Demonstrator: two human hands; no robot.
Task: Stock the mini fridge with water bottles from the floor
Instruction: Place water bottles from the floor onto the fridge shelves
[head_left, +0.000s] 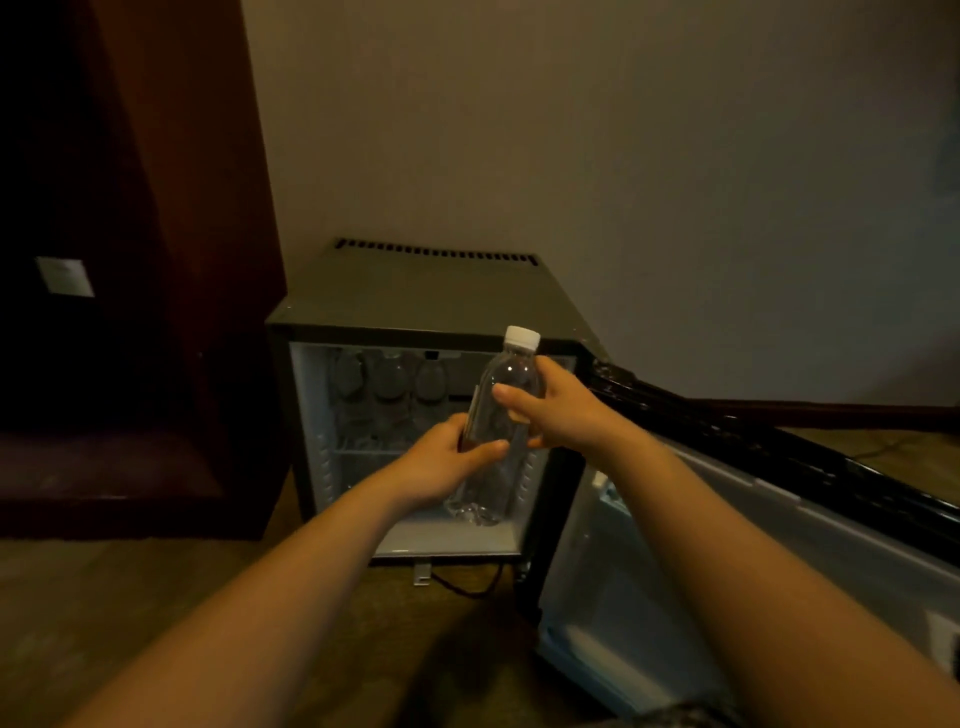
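From my seat at the feed I have both hands on one clear water bottle (511, 371), held up in the air in front of the open mouth of the mini fridge (415, 296). The left hand (447, 462) grips the bottle low on its middle, fingers curled round the far side and thumb lying across the near side. The right hand (556, 405) grips it higher, just under the shoulder, with the thumb pressing the front and the fingers wrapped behind. The bottle stands nearly upright, leaning a little to the right at the top. Its white cap (523, 338) pokes out above the right hand and its ribbed base hangs free below the left hand, level with the lower part of the fridge opening. It touches neither the fridge nor the floor (104, 597). Inside the fridge, at the back of the upper section, I can make out three more bottles (389, 379) side by side above a wire shelf (363, 449); whether they stand or lie I cannot tell in this light. The fridge door (649, 571) is swung wide to the right, its pale inner face towards me, beside my right forearm. A dark cable (467, 587) loops on the floor below the fridge's front edge. A dark wooden cabinet (156, 260) stands just left of the fridge, and a plain wall (623, 156) rises behind it.
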